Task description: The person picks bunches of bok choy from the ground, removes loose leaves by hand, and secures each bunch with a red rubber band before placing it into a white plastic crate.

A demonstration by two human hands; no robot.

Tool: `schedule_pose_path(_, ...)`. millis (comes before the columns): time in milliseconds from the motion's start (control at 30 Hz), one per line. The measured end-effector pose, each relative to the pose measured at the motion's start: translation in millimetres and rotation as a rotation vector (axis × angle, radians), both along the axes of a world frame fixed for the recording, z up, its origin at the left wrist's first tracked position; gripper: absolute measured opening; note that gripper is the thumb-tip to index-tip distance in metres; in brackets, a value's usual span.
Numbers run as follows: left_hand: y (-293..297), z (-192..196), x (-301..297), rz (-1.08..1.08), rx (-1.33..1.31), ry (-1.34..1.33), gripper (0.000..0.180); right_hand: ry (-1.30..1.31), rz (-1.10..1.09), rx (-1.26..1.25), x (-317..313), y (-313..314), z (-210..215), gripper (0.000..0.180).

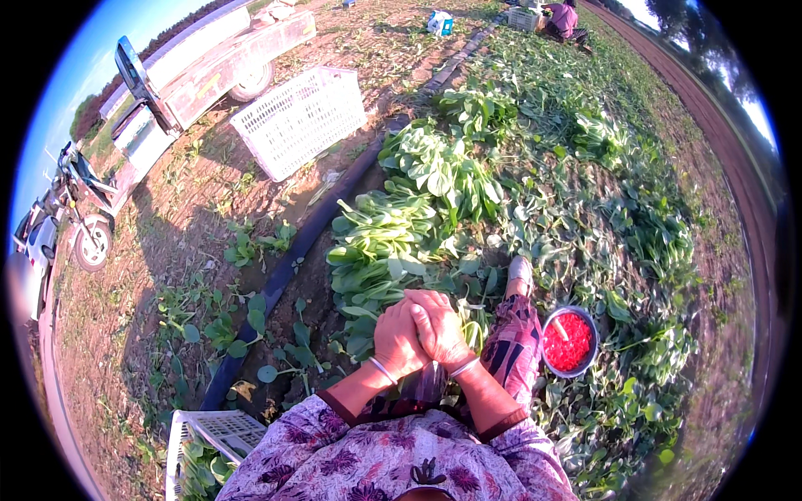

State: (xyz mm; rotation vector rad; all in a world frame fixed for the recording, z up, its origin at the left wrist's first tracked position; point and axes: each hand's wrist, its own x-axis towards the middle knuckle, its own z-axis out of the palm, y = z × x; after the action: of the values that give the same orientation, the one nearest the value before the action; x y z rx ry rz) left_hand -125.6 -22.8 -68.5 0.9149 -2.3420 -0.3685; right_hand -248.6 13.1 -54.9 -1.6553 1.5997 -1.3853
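Observation:
My left hand (401,338) and my right hand (440,328) are pressed together before my lap, fingers closed around each other. Their palms face inward, so anything between them is hidden. Just beyond, leafy greens with pale stems lie in heaps: a near pile (380,238) and a farther pile (443,167). A few stems (474,327) show beside my right hand. To the right of my outstretched leg stands a round grey bucket (594,349) holding bright red small pieces (566,341), too fine to make out, with a pale stick-like thing on top.
A dark hose (316,224) runs along the left of the piles. Beyond it sits a white plastic crate (302,121); another crate (177,442), with greens inside, is at lower left. A flatbed vehicle (217,71) and motorcycle (83,221) stand left. A person (564,21) crouches far off.

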Motion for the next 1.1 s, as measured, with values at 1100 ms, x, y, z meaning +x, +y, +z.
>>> schedule_pose_path(1100, 5, 3, 15, -0.123, 0.009, 0.067, 0.104, -0.497, -0.251, 0.296, -11, 68, -54, 0.053)
